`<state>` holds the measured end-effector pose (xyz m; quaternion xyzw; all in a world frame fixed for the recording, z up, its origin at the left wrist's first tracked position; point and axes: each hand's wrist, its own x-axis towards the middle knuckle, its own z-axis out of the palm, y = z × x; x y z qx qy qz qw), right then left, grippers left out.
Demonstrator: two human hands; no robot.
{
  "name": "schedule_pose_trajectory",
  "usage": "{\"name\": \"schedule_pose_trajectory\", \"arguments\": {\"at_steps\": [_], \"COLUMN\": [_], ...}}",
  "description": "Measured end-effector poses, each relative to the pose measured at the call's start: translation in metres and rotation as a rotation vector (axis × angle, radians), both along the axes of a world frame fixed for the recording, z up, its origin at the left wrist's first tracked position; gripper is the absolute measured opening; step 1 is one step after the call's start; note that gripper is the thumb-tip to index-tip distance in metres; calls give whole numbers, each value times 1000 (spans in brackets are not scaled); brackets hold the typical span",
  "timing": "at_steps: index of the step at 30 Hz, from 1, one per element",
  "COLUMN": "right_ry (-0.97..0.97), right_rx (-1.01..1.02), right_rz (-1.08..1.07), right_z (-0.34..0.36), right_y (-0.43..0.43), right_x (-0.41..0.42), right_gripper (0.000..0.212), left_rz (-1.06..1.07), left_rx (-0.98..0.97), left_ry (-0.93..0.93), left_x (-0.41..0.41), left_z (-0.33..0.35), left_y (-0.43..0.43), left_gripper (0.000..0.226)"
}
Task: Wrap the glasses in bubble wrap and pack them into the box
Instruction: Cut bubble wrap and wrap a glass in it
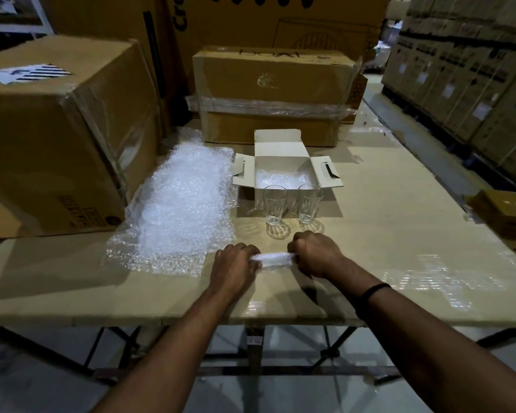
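Hands grip a wrapped bundle (273,259) (bubble wrap) low over the table (399,234): left hand (234,265) and right hand (316,253) curled round its ends. Two glasses (274,205) stand before the open box (285,171); loose wrap (182,204) lies left.

Two glasses (275,205) just before the box (283,144), bubble wrap (185,204) left of both, on the table (399,234).

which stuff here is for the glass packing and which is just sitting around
Job: left glass, right glass, white box, bubble wrap sheets, wrapped bundle gripped by left hand and right hand.
Lying about: big carton, taped carton, small brown box.
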<state>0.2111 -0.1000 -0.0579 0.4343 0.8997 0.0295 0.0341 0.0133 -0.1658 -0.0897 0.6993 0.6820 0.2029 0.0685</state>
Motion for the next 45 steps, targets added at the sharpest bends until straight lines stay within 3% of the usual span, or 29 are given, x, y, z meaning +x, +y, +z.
{"name": "schedule_pose_trajectory", "arguments": {"at_steps": [4,8,12,14,17,19,21,23,27,30,35,40,45], "right_ry": [114,655,1295,1573,1921,2026,1934,1882,1763,1507,1421,837,347], "right_rx": [6,-129,-441,-639,-934,-1103,-1161,-1118,-843,-601,-232,122,212], "right_rz": [-140,-411,-693,-786,-816,-758,-687,-667,-673,-626,-579,-300,40], "right_z": [-1,5,17,24,33,32,31,30,30,24,25,28,49], "right_y": [-1,10,13,14,19,23,25,25,19,10,16,34,46], "right_x": [2,26,45,53,72,85,91,87,61,36,-7,-25,-24], "right_gripper": [40,26,15,14,28,43,50,38,8,9,19,13,21], "left_rz": [-13,82,199,217,201,210,266,287,195,137,78,18,1], "left_rx": [-59,-240,-174,-173,-166,-142,-119,-98,-88,-114,-145,-128,-110], "left_ry": [-369,-933,-1070,-1099,-1054,-1035,-1042,-1028,-966,-935,-957,-963,-921], "left_x": [-1,3,14,22,34,42,48,51,42,31,15,8,6], "left_z": [0,4,-1,-8,-15,-11,-10,-10,-15,-20,-21,-22,-21], "left_y": [9,32,71,91,113,123,132,133,113,92,72,65,64], "left_gripper": [33,52,50,60,65,65,63,56,46,52,56,50,51]}}
